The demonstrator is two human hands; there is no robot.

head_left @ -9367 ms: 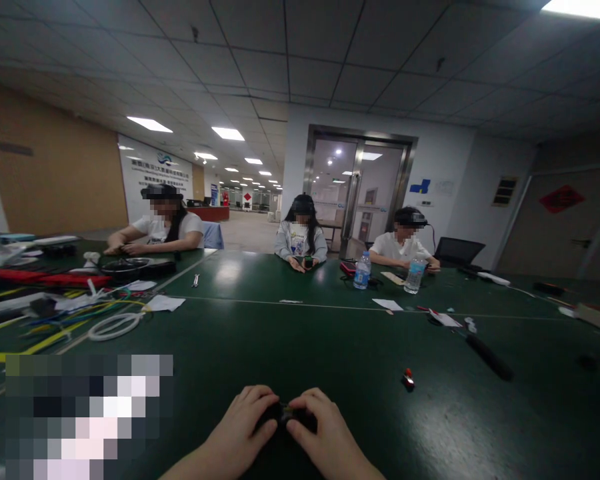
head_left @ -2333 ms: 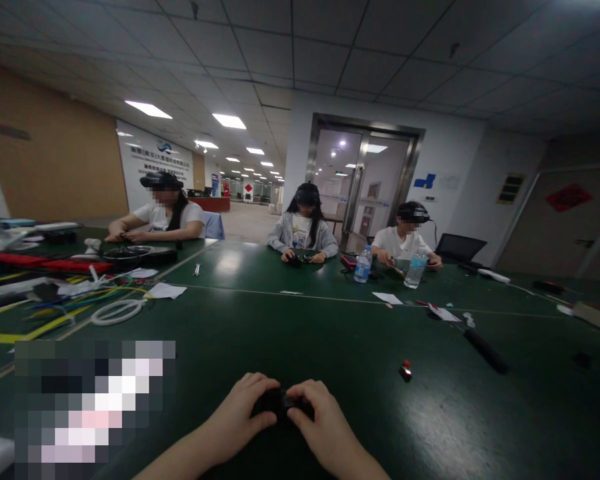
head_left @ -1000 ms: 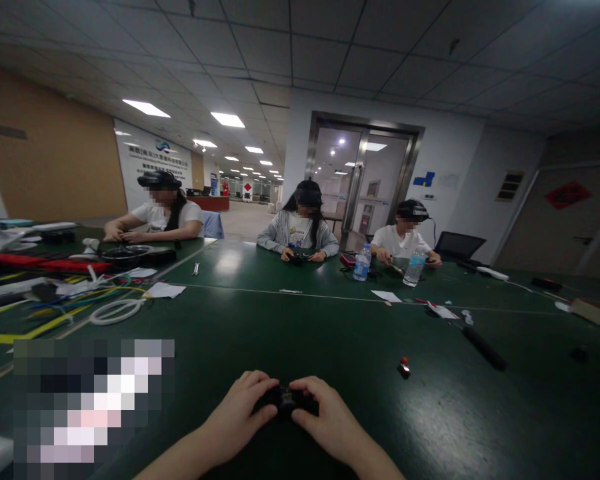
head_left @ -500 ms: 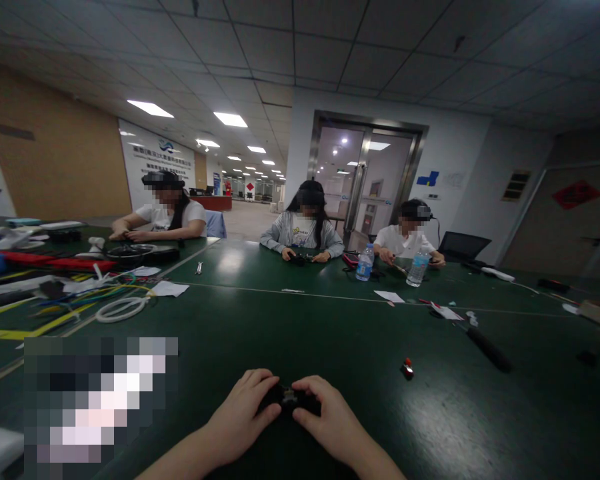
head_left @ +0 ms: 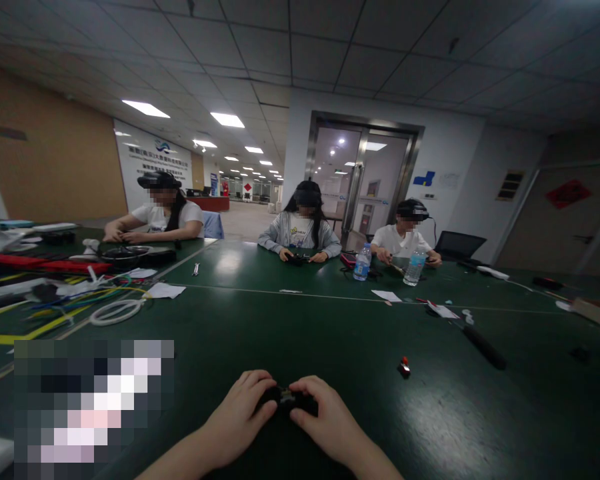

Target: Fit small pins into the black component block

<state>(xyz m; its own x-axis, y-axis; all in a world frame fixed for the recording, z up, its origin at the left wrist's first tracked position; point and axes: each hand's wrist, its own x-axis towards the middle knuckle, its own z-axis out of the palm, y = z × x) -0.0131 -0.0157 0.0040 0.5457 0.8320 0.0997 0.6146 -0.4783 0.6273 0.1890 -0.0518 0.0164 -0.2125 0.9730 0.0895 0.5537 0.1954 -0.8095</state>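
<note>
Low in the head view, a small black object [head_left: 287,398] with a dull metallic middle sits between my two hands. My left hand [head_left: 247,407] grips its left end, thumb in front and fingers over the back. On the other end, my right hand [head_left: 325,410] holds it the same way. Fingers cover much of it, and its exact kind cannot be made out. To the right of my hands, a small red and silver item [head_left: 405,367] lies on the dark green table [head_left: 350,347].
A black-handled tool [head_left: 484,347] lies farther right. Two water bottles [head_left: 362,263] stand across the table near three seated people. At left are a coiled white tube [head_left: 116,312], wires, a wrench [head_left: 196,269] and papers. A blurred patch [head_left: 105,400] covers the lower left.
The whole scene has shifted slightly left in view. Both hands keep their hold on the black object, with almost no visible change in the grip.
</note>
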